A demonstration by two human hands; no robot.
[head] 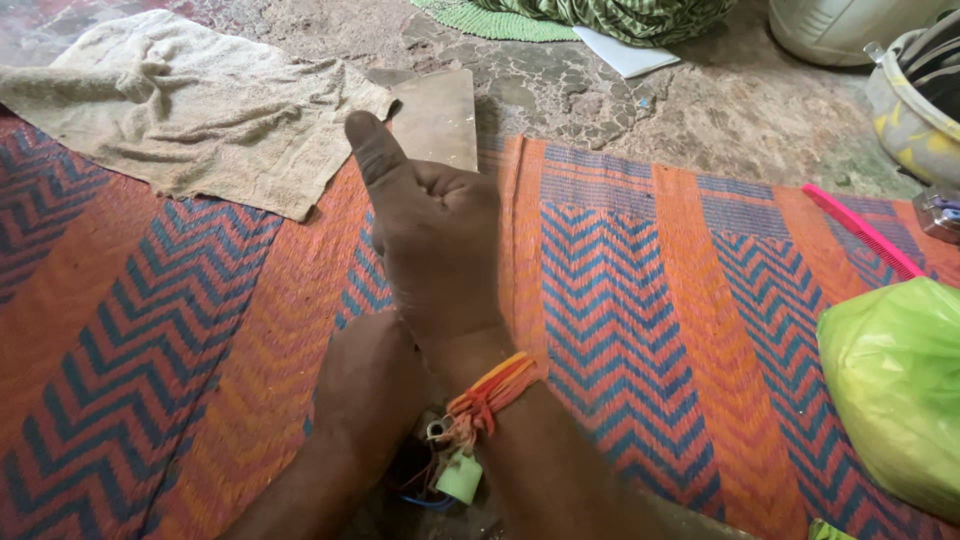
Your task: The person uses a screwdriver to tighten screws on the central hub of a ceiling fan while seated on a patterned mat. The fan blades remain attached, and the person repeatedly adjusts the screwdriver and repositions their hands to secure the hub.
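My right hand is raised over the orange and blue woven mat. Its back faces me, the thumb sticks up and the fingers curl away out of sight. An orange thread band is tied round its wrist. My left forearm reaches in from the lower left, and its hand is hidden beneath the right hand. Below the wrists lie a small pale green plastic piece, a metal ring and a bit of blue wire.
A beige towel and a flat brown board lie at the mat's far edge. A pink comb and a green plastic bag are at the right. A yellow-patterned tub, a white container and striped green cloth sit beyond.
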